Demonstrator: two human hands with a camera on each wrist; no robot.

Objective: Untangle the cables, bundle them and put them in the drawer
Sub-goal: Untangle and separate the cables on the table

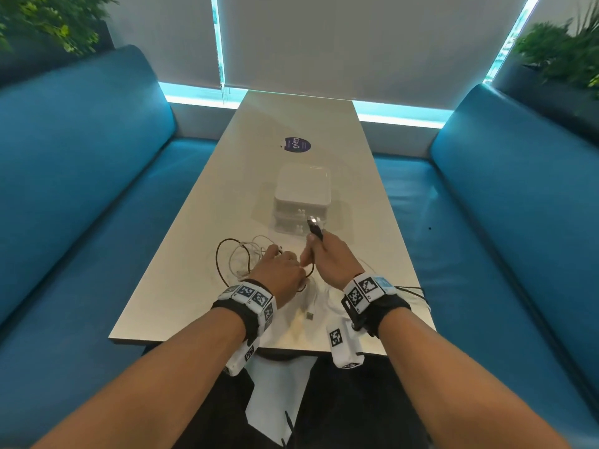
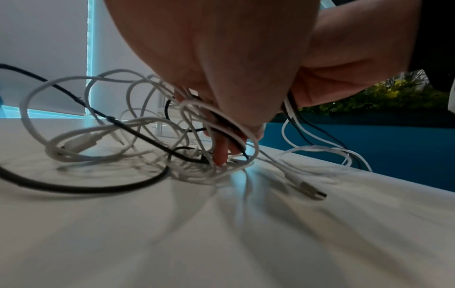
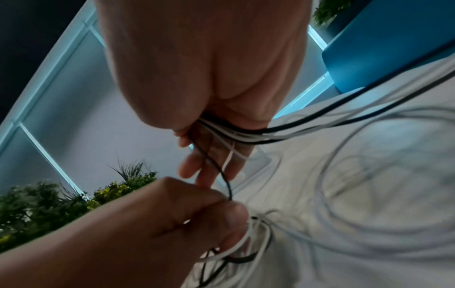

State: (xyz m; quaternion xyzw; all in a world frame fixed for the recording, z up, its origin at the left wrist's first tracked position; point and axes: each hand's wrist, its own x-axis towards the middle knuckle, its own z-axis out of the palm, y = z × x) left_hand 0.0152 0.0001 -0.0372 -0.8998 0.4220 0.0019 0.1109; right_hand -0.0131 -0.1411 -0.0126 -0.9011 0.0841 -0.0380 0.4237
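Sitting between two blue benches (image 1: 81,189), I face a long pale worktop (image 1: 291,124) w/ a dark round sticker (image 1: 297,145) toward its far end. Mid-worktop stands a white drawer unit (image 1: 303,199), two drawers stacked, both closed. Near my edge lies the cable tangle (image 1: 241,257): white loops mixed w/ a black cable (image 2: 81,188), spread on the worktop left of my hands. My left hand (image 1: 281,274) is pressed down into the tangle, fingers (image 2: 220,154) curled through white and black strands, thumb pinching the black cable in the rt-wrist view. My right hand (image 1: 330,259), just beside it and lifted a bit, grips a bunch of black and white strands; the black cable's plug (image 1: 315,226) sticks up from that fist in front of the drawers. A white cable's USB plug (image 2: 312,192) lies loose on the worktop near my edge.
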